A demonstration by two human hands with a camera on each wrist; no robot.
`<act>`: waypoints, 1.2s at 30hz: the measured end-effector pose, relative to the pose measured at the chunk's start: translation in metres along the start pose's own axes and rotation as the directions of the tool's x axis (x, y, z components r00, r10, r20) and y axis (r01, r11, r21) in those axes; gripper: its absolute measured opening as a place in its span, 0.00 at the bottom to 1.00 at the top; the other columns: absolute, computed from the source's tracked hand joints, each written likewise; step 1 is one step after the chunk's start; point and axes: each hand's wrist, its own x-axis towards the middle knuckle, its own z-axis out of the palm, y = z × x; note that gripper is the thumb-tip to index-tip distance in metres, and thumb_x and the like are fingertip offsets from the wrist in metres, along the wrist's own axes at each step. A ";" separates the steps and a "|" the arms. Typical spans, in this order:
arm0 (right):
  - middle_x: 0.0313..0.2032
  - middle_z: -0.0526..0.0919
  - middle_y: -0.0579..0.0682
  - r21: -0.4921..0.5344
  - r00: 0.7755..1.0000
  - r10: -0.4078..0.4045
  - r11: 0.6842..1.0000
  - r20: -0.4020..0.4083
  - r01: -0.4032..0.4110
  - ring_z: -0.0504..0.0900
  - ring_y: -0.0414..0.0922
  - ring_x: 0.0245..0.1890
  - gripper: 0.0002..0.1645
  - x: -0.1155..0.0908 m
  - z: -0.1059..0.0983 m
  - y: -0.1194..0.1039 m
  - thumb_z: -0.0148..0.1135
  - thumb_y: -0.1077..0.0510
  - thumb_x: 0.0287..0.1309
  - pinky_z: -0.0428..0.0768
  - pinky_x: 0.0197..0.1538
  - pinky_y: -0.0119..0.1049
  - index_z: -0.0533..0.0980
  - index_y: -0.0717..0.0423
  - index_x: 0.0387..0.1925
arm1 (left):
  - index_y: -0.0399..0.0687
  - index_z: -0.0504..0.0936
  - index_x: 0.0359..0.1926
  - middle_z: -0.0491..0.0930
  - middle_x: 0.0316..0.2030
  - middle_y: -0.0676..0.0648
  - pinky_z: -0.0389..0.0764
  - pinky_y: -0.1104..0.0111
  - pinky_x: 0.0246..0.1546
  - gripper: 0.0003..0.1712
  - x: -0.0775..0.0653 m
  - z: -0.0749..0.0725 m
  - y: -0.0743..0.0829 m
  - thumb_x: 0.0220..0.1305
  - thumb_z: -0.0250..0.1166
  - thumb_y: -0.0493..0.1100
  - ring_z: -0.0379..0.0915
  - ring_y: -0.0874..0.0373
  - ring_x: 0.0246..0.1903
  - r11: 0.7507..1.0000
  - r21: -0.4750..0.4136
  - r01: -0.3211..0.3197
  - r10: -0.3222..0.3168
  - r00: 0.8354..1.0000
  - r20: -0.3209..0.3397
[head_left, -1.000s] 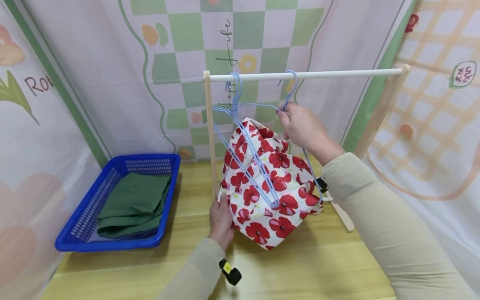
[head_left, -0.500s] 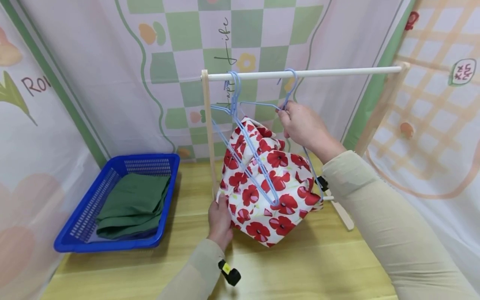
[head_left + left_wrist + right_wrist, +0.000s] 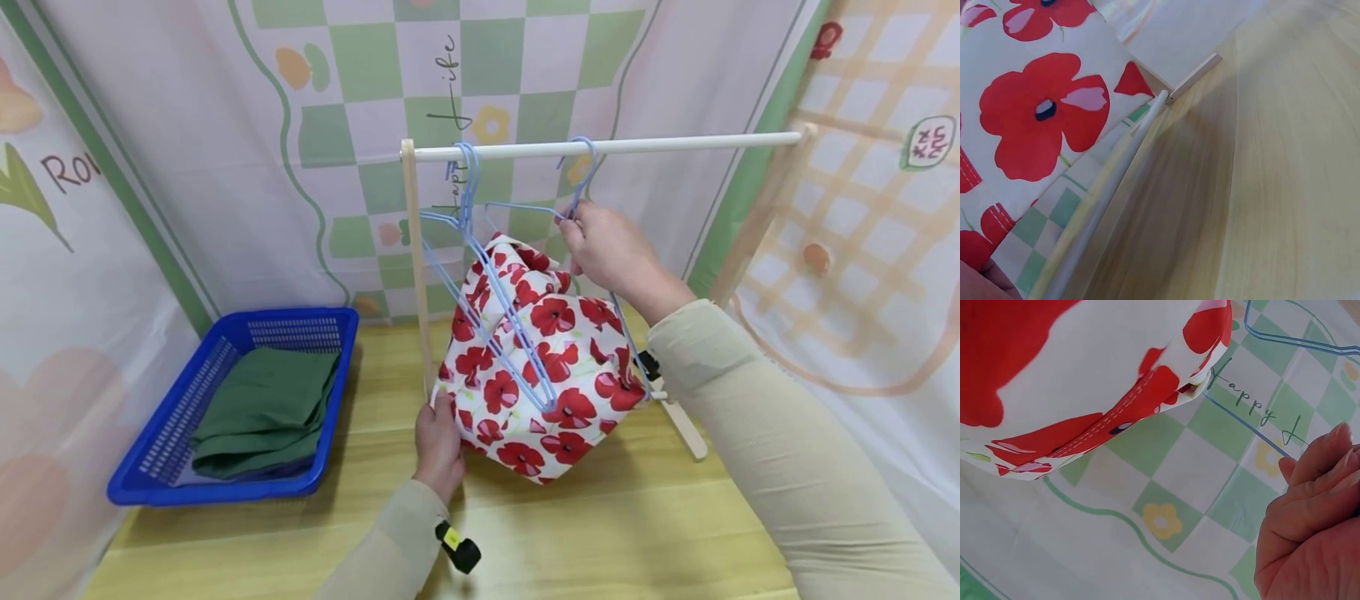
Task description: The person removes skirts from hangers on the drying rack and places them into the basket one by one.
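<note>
A white cloth with red poppies (image 3: 555, 367) hangs bunched on a blue wire hanger (image 3: 525, 207), whose hook sits over the white rail (image 3: 697, 144). My right hand (image 3: 611, 250) grips this hanger at its neck, just below the rail. At the cloth's lower left edge, my left hand (image 3: 440, 446) pinches the fabric between thumb and fingers. The left wrist view shows the cloth (image 3: 1047, 112) stretched up from the fingertips. In the right wrist view, a stitched hem runs along the cloth (image 3: 1085, 375), and my right hand (image 3: 1313, 525) has its fingers curled.
Bare blue hangers (image 3: 550, 406) hang at the rail's left end, overlapping the cloth. A wooden post (image 3: 417, 275) carries that end. Left on the wooden table (image 3: 570, 542) stands a blue basket (image 3: 341, 392) with folded green cloth (image 3: 262, 408).
The poppy cloth has shifted slightly, its bottom corner rising a little and moving right. Both hands keep their hold in nearly the same places.
</note>
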 end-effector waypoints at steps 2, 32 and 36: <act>0.28 0.80 0.55 -0.003 1.000 0.003 1.000 0.003 -0.003 0.74 0.50 0.25 0.26 0.000 -0.001 0.000 0.39 0.44 0.83 0.72 0.31 0.43 0.73 0.58 0.61 | 0.44 0.68 0.71 0.76 0.63 0.42 0.77 0.57 0.67 0.32 0.000 0.000 0.000 0.82 0.49 0.61 0.74 0.50 0.62 1.000 -0.009 0.002 -0.002 1.000 0.000; 0.33 0.81 0.58 -0.016 0.999 0.046 0.999 -0.002 -0.046 0.76 0.51 0.28 0.27 -0.006 -0.009 0.011 0.39 0.43 0.83 0.76 0.35 0.45 0.72 0.58 0.63 | 0.41 0.67 0.70 0.76 0.60 0.40 0.79 0.57 0.63 0.31 -0.007 -0.002 0.000 0.83 0.47 0.60 0.76 0.49 0.58 1.000 -0.006 -0.025 0.025 1.000 -0.015; 0.34 0.81 0.59 -0.010 0.998 0.056 0.998 0.007 -0.056 0.76 0.51 0.28 0.27 -0.007 -0.010 0.011 0.39 0.42 0.83 0.76 0.34 0.44 0.72 0.57 0.62 | 0.41 0.66 0.70 0.75 0.60 0.39 0.79 0.57 0.63 0.32 -0.008 -0.003 -0.001 0.83 0.47 0.61 0.76 0.48 0.59 1.000 -0.009 -0.026 0.025 1.000 -0.013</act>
